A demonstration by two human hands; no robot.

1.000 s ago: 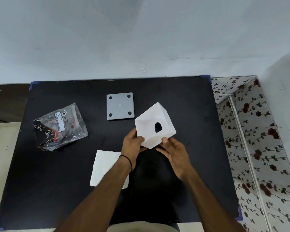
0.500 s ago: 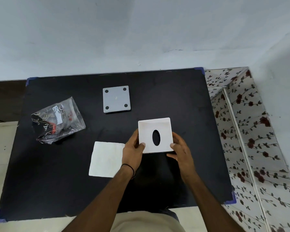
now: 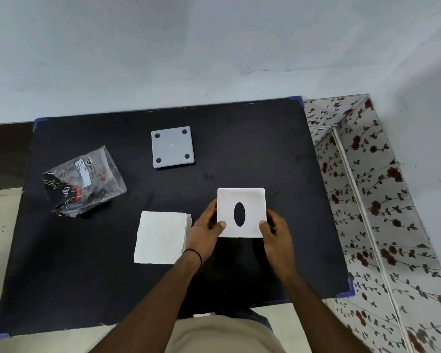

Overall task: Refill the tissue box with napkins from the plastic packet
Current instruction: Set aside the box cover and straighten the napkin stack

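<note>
Both the left hand (image 3: 206,231) and right hand (image 3: 275,233) grip the white tissue box (image 3: 250,203) by its sides, beside the napkin stack (image 3: 160,236) on the black surface (image 3: 86,276).

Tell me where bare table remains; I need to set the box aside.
Free: the right strip of the table beyond the tissue box, and the near-left corner below the plastic packet. Crowded: between the napkin stack, box and grey base plate.
</note>
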